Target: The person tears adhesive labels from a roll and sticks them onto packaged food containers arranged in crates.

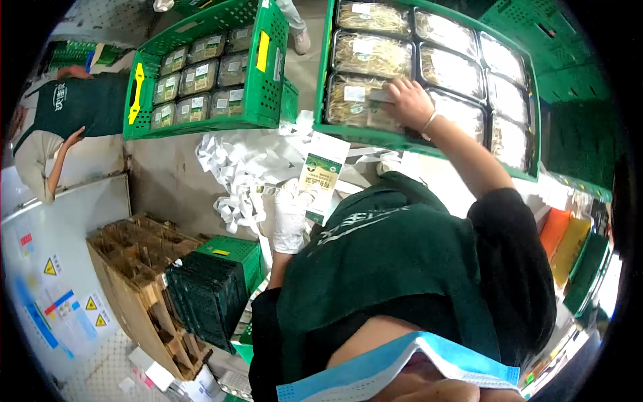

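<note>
My left hand (289, 218), in a white glove, holds a strip of green and white printed labels (323, 175) beside my apron. My right hand (410, 104), bare with a band at the wrist, reaches over a green crate (429, 142). Its curled fingers touch the top of a black tray of pale sprouts (345, 110) in the crate's near left corner. A greyish strip shows at the fingertips, but what they grip is partly hidden. Several similar film-covered trays fill the crate, some with a small white label.
Another green crate (268, 84) of labelled packs stands at upper left. White backing strips (231, 161) lie tangled below it. A co-worker in a dark apron (100, 104) is at far left. A wooden pallet (124, 268) and a black crate (209, 285) stand lower left.
</note>
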A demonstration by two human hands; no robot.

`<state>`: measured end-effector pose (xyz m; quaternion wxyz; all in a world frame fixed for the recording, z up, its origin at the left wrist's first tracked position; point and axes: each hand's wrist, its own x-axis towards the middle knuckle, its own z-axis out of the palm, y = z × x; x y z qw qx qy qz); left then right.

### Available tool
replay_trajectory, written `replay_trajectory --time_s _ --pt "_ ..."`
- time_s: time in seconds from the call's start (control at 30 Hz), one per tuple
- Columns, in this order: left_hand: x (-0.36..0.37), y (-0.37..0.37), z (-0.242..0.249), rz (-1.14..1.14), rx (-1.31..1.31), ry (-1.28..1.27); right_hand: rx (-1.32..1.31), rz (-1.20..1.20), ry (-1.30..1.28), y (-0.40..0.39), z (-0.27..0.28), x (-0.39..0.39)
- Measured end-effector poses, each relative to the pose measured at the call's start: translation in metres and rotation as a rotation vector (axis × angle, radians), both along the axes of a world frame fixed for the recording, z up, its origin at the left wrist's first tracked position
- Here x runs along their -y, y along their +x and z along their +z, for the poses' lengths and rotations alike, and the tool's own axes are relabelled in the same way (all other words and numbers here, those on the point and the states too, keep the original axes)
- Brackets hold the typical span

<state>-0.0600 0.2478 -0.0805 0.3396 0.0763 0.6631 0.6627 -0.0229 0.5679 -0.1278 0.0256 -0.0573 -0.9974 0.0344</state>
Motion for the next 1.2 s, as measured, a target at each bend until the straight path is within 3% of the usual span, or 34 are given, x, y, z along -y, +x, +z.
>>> replay_trajectory --time_s 0.1,0.13,0.2,0.27,0.3,0.33,0.4,0.43,0.47,0.6,0.67,0.73,0.8,0.83,0.9,1.0,1.03,1.07,1.1,1.13,1.17,1.2 --pt "-0.045 0.016 -0.008 0.012 -0.005 0.07 -0.187 -0.207 -0.004 0.011 0.013 -0.02" --pt "-0.059 0.025 -0.014 0.065 -0.03 0.069 -0.205 -0.198 -0.191 0.016 0.02 -0.026" --pt "-0.092 0.041 -0.003 0.038 -0.033 0.24 0.009 -0.024 -1.242 0.034 0.047 -0.017" --pt "-0.112 0.046 0.001 -0.032 0.016 -0.004 0.025 0.228 -1.108 0.046 0.07 -0.007" --pt "-0.11 0.047 0.0 -0.003 0.097 0.135 0.012 0.25 -0.987 0.047 0.073 -0.008" --pt "-0.106 0.042 -0.009 -0.141 -0.109 -0.18 -0.003 0.312 -0.98 0.048 0.075 -0.009" --pt "-0.136 0.046 0.033 -0.032 -0.018 -0.085 0.094 0.32 -1.117 0.047 0.076 -0.009" --pt "-0.155 0.047 0.038 0.051 -0.158 0.132 0.047 0.362 -1.085 0.046 0.069 -0.01" --pt "-0.156 0.04 0.033 -0.027 -0.141 0.174 0.05 0.371 -1.088 0.045 0.068 -0.009" --pt "-0.161 0.034 0.014 0.052 -0.034 0.047 -0.079 0.307 -1.019 0.039 0.07 -0.008" --pt "-0.156 0.03 0.003 0.063 -0.297 -0.235 -0.342 0.385 -0.798 0.025 0.057 -0.022" --pt "-0.155 0.029 0.0 0.01 -0.166 -0.049 -0.019 0.134 -0.447 -0.007 0.07 -0.057" --pt "-0.132 0.016 -0.01 -0.11 -0.273 -0.074 -0.292 0.111 -0.541 -0.039 0.049 -0.097" --pt "-0.12 0.014 -0.019 0.0 -0.008 -0.004 -0.295 0.114 -0.539 -0.053 0.029 -0.106" --pt "-0.114 0.002 -0.001 0.043 0.094 -0.029 -0.213 -0.054 -0.102 -0.067 -0.02 -0.104" --pt "-0.116 -0.007 0.02 0.035 0.057 -0.089 -0.141 -0.168 -0.022 -0.056 -0.005 -0.09" --pt "-0.124 -0.009 0.025 0.014 0.048 -0.054 -0.23 -0.269 -0.032 -0.042 0.01 -0.083" --pt "-0.128 -0.008 0.021 0.025 -0.005 -0.021 -0.141 -0.239 -0.302 -0.034 0.02 -0.077" --pt "-0.133 -0.008 0.033 -0.036 -0.009 0.025 0.339 -0.293 -0.901 -0.025 0.034 -0.071" --pt "-0.143 -0.009 0.035 -0.114 -0.048 0.022 0.164 0.039 -1.114 -0.004 0.051 -0.057" --pt "-0.154 -0.009 0.035 -0.176 -0.096 0.007 0.083 0.095 -1.0 0.015 0.082 -0.042" --pt "-0.166 -0.009 0.036 -0.235 -0.145 -0.006 -0.011 0.055 -0.839 0.019 0.059 -0.026"
